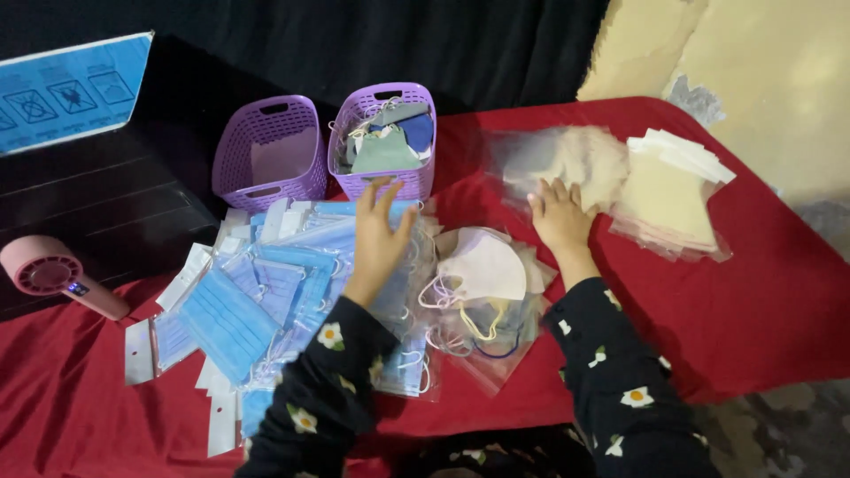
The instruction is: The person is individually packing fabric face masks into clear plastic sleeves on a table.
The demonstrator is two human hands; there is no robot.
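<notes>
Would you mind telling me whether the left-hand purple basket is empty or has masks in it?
Empty, as far as shows: the left purple basket reveals only bare inside wall, while the right purple basket holds masks.

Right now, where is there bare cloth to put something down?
Bare red cloth lies right of the right hand, below the cream packets. Another patch lies below the pink fan. The blue masks under the left hand crowd the middle.

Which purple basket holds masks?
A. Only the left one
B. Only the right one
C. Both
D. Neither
B: the right basket holds grey and blue masks, while the left basket shows only its bare inside.
</notes>
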